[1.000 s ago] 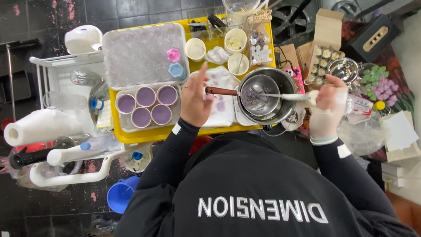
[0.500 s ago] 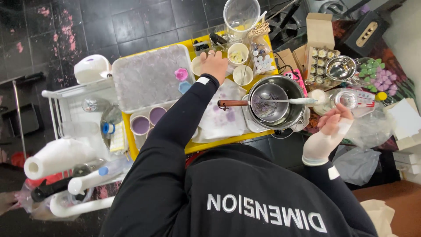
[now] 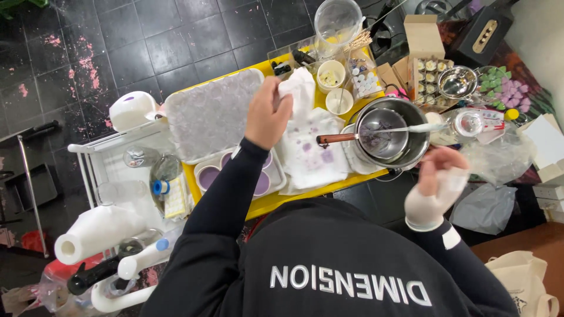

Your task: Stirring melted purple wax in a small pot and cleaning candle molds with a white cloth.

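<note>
My left hand (image 3: 267,114) is raised over the yellow table (image 3: 276,202) and grips a crumpled white paper towel (image 3: 299,94). Below it lies a purple-stained paper towel (image 3: 311,155). To the right stands a steel pot (image 3: 414,152) holding a small saucepan (image 3: 382,132) with a wooden handle and a white spoon (image 3: 411,127) resting across it. My right hand (image 3: 437,182), its palm and wrist covered in white, hangs off the table's front edge below the pot, fingers loosely curled and holding nothing.
A white tray of purple-filled round cups (image 3: 211,173) sits under my left forearm, with a clear textured tray (image 3: 214,114) behind it. Small cups (image 3: 331,76), a clear jug (image 3: 336,20), a steel bowl (image 3: 458,82) and a paper roll (image 3: 94,232) surround the table.
My left hand went from beside the saucepan handle to the back of the table and came up holding the white paper towel. My right hand let go of the spoon and drew back toward me.
</note>
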